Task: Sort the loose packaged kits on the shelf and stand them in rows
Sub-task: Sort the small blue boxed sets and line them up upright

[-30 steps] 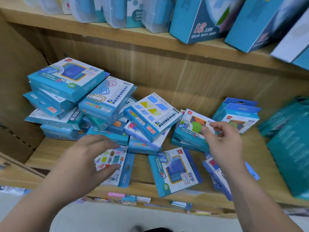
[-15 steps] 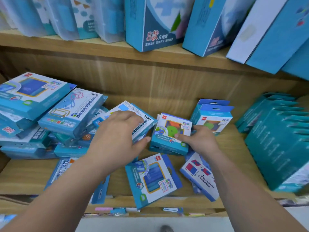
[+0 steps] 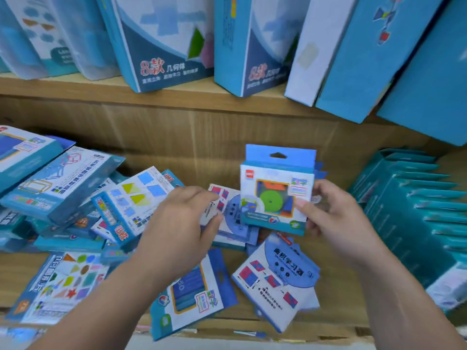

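My right hand (image 3: 331, 218) grips a small blue kit with a green disc (image 3: 276, 192) by its right edge and holds it upright above the wooden shelf (image 3: 336, 296). Behind it more of the same kits stand, only their edges showing. My left hand (image 3: 182, 218) pinches the left edge of a flat white-and-blue kit with red and blue squares (image 3: 228, 215) lying under the raised one. A tumbled heap of blue kits (image 3: 63, 188) fills the shelf's left side. Loose kits lie flat at the front: a shapes card (image 3: 63, 284), a blue-panel kit (image 3: 194, 291), an area-learning kit (image 3: 278, 281).
A row of teal boxes (image 3: 414, 213) stands along the right side of the shelf. The upper shelf (image 3: 177, 97) carries large blue and white boxes (image 3: 161, 39) that lean out over its edge. The shelf's wooden back wall (image 3: 202, 137) is close behind the kits.
My right hand has lifted the green-disc kit off the pile and turned it upright. My left hand left the triangle kit and moved right to the flat kit underneath. The view moved closer and to the right.
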Tool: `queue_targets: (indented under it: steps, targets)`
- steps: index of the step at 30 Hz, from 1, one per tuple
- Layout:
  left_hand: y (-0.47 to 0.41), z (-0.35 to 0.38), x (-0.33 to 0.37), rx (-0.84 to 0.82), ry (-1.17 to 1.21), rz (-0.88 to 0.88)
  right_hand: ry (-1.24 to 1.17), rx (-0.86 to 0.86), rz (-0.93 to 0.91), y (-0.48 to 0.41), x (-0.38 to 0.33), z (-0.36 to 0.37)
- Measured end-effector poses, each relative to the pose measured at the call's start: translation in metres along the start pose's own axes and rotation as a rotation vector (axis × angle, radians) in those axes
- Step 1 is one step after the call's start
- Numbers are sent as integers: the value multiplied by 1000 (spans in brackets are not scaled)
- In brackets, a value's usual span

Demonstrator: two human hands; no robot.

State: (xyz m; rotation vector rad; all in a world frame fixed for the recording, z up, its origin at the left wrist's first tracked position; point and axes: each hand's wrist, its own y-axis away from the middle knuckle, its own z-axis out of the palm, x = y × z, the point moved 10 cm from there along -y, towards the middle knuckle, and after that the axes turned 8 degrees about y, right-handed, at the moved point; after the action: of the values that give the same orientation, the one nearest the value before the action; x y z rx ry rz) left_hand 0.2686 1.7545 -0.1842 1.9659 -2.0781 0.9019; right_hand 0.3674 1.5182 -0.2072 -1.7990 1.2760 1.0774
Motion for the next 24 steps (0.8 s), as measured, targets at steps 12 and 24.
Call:
queue_targets:
  steps: [12, 24]
  targets:
    - [5, 87, -20, -159, 10, -184, 126, 148, -14, 4, 72, -48]
    - [15, 101, -40, -171, -127, -268, 377, 284, 76, -10, 110, -31]
